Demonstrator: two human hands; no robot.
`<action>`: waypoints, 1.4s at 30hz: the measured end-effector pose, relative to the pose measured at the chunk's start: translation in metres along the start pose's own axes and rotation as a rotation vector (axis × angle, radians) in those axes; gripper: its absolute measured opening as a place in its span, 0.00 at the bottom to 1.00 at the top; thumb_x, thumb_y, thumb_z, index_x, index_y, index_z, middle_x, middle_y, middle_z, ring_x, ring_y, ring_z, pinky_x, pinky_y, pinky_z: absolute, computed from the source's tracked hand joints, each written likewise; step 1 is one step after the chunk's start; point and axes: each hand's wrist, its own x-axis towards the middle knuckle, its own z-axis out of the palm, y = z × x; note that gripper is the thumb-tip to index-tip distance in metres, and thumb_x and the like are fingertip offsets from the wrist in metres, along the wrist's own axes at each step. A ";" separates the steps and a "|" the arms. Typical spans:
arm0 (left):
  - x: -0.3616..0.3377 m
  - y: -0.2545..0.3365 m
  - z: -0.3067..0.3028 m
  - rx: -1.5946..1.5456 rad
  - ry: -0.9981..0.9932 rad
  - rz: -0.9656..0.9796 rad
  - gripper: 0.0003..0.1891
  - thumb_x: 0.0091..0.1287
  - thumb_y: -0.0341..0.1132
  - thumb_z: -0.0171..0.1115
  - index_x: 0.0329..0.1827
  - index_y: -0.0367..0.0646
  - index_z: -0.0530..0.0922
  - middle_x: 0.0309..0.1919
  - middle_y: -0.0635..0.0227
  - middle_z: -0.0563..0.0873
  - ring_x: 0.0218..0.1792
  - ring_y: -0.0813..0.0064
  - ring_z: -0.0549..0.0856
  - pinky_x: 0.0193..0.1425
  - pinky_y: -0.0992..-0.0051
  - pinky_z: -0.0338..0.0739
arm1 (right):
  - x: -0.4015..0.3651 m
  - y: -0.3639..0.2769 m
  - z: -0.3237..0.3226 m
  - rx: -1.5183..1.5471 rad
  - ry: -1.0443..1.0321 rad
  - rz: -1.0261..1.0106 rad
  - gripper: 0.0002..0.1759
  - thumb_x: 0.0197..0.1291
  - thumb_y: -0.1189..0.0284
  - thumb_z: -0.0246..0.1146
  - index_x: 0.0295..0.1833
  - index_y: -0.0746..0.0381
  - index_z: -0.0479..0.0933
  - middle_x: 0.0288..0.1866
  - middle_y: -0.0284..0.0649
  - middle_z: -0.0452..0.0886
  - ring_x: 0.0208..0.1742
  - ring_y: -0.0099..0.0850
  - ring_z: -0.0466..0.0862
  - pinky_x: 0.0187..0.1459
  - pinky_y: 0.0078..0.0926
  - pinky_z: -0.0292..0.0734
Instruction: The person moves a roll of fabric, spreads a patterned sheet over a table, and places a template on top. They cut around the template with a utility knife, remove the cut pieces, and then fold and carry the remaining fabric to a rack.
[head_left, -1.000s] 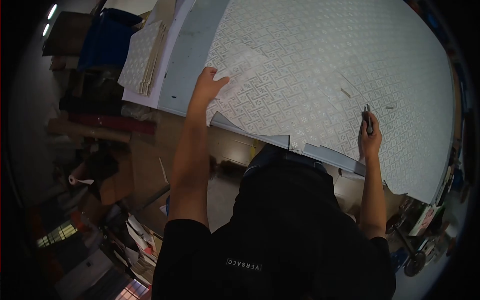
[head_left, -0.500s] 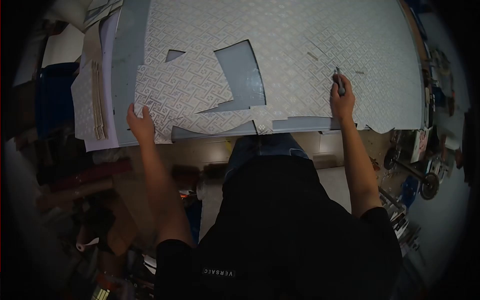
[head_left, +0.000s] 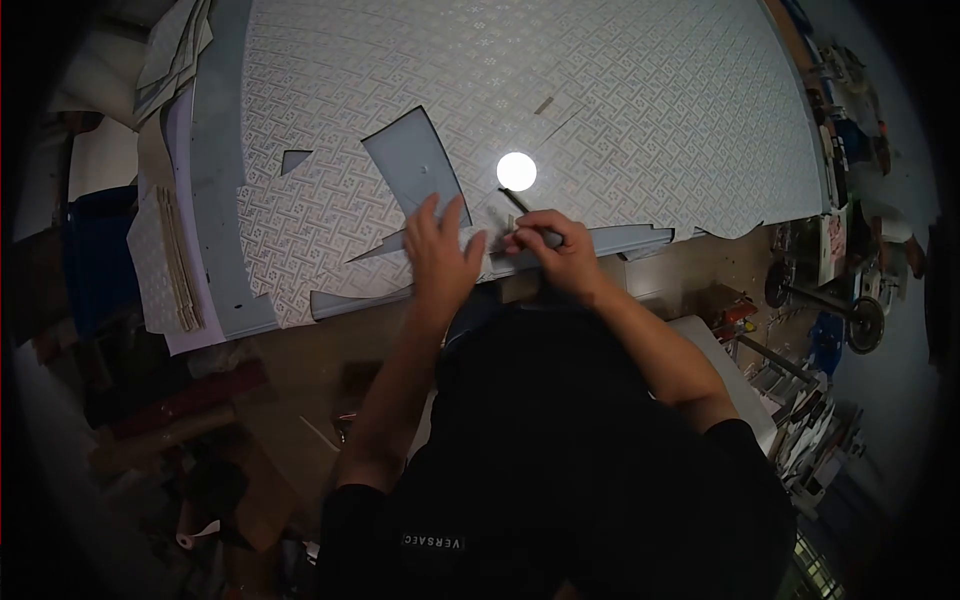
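Observation:
A patterned pale sheet [head_left: 350, 90] with cut-out openings covers much of the grey table. My left hand [head_left: 440, 250] is open, fingers spread, over the sheet's near edge beside the large cut-out [head_left: 415, 165]. Close by on its right, my right hand [head_left: 565, 255] is closed around a dark pen-shaped tool [head_left: 520, 205], which points up and to the left. Something small and pale shows near its thumb and fingertips, too blurred to name. Just past the tool's tip is a bright white round spot [head_left: 517, 171].
Stacked pale pieces [head_left: 175, 270] lie at the table's left side, with a blue bin [head_left: 105, 260] beyond. A short brown strip [head_left: 543, 105] rests on the sheet. Right of the table stand a metal bar with round ends [head_left: 865, 310] and assorted clutter.
My left hand has left the sheet's left edge and come right to the middle. My right hand has moved left towards it with the tool. The view has shifted, and the white spot has appeared.

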 end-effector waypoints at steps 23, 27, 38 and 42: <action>0.007 0.063 0.079 0.196 0.014 -0.179 0.31 0.70 0.47 0.69 0.75 0.49 0.75 0.82 0.54 0.64 0.82 0.37 0.56 0.81 0.31 0.42 | -0.008 0.015 -0.195 -0.977 0.226 -0.226 0.17 0.60 0.75 0.73 0.49 0.64 0.73 0.73 0.48 0.79 0.76 0.56 0.70 0.73 0.50 0.66; 0.013 0.057 0.078 0.217 -0.029 -0.167 0.30 0.70 0.47 0.69 0.74 0.48 0.77 0.81 0.54 0.66 0.82 0.38 0.57 0.81 0.29 0.41 | -0.007 0.017 -0.195 -0.973 0.294 -0.233 0.17 0.60 0.76 0.74 0.49 0.65 0.73 0.71 0.51 0.79 0.76 0.56 0.71 0.73 0.48 0.68; 0.010 0.056 0.083 0.219 0.030 -0.144 0.30 0.70 0.48 0.67 0.73 0.46 0.78 0.80 0.52 0.67 0.82 0.40 0.59 0.81 0.31 0.43 | -0.007 0.032 -0.199 -1.010 0.344 -0.391 0.36 0.58 0.74 0.74 0.73 0.68 0.72 0.47 0.47 0.81 0.70 0.58 0.76 0.69 0.53 0.69; 0.012 0.057 0.084 0.234 0.040 -0.137 0.29 0.71 0.48 0.65 0.72 0.44 0.77 0.80 0.51 0.67 0.81 0.40 0.59 0.81 0.31 0.44 | -0.006 0.028 -0.198 -1.012 0.354 -0.389 0.35 0.57 0.74 0.74 0.71 0.67 0.74 0.46 0.46 0.80 0.70 0.56 0.77 0.67 0.50 0.73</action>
